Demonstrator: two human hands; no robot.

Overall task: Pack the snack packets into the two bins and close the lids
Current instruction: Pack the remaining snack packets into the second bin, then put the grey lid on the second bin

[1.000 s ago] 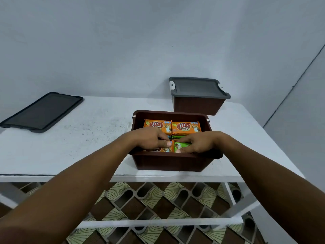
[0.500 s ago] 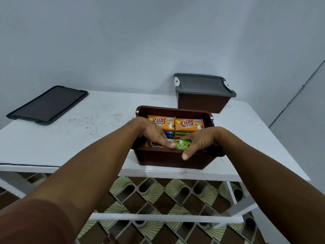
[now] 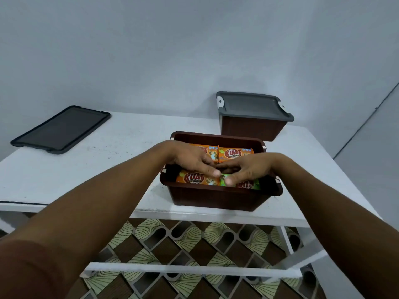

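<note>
An open brown bin (image 3: 216,197) stands near the front edge of the white table (image 3: 97,169), filled with snack packets. An orange packet (image 3: 193,179) lies at its near left and another orange packet (image 3: 235,153) at its far right. A green packet (image 3: 255,184) lies at the near right, partly under my right hand (image 3: 248,168). My left hand (image 3: 190,157) reaches in from the left with its fingers laid flat on the packets. My right hand arches over the middle and touches the packets with its fingertips and thumb. The two hands meet at the bin's centre.
A second brown bin (image 3: 252,130) stands at the back right with its grey lid (image 3: 252,106) on. A loose dark lid (image 3: 61,128) lies flat at the table's far left. A grey wall rises behind. Patterned floor tiles (image 3: 172,244) show below the table frame.
Both hands have shifted a little toward the bin's middle, uncovering the near-left orange packet. The camera has moved slightly. The bins and the loose lid stay where they were.
</note>
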